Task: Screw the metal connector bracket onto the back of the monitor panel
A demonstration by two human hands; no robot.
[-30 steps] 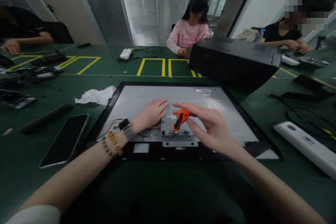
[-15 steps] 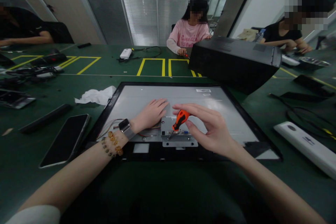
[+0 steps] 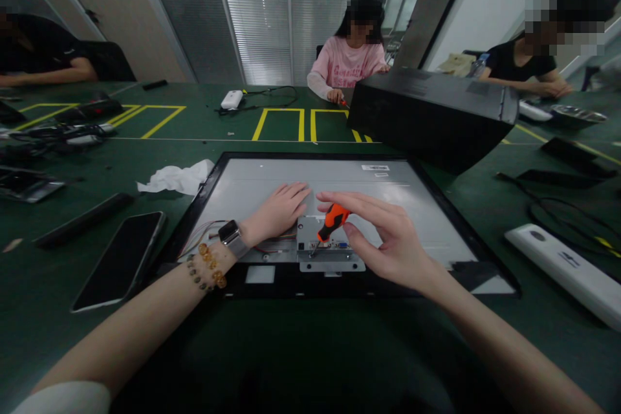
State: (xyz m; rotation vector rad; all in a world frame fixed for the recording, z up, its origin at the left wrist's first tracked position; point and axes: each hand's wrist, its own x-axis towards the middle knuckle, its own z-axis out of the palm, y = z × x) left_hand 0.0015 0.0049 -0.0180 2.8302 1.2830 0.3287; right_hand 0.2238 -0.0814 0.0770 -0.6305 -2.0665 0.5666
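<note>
A flat display panel (image 3: 334, 171) with a black frame lies back side up in front of me. My left hand (image 3: 279, 210) rests flat on its grey back, fingers stretched out, left of a small metal bracket (image 3: 334, 265) with ports. In my right hand (image 3: 385, 233) is a short orange and black screwdriver (image 3: 334, 220), held between thumb and fingers. It leans to the right, its tip down at the bracket's left part. Whether the tip sits in a screw is too small to tell. Thin wires (image 3: 208, 233) run along the panel near my left wrist.
A phone (image 3: 121, 262), a black bar (image 3: 85, 220) and crumpled tissue (image 3: 177, 178) lie left of the panel. Behind it stands a large black casing (image 3: 431, 116), a co-worker's hand beside it. A white device (image 3: 565, 265) and black cables (image 3: 543, 207) lie to the right.
Almost nothing differs. Both hands and the screwdriver keep their places; the view has shifted very slightly. At the far right, a co-worker's hands have moved a little.
</note>
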